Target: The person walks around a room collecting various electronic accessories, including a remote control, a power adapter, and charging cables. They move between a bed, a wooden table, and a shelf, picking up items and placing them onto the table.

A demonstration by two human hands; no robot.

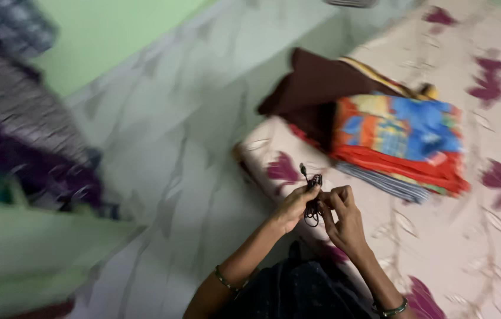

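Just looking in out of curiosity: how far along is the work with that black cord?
Looks done: part of the black cord is gathered into a small bundle, and folded clothes sit stacked on the mattress. In hand: left hand and right hand pinch the bundle. Left: one plug end sticks up loose.

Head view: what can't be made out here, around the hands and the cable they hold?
- Black cable: bunched between the left hand and right hand; its length and far end are hidden by the fingers, and its plug is too small to identify.
- Folded clothes: lower layers covered by the top piece.
- Dark patterned fabric at left: motion-blurred and cut by the frame edge.
- Forearms: cut off by the bottom edge.
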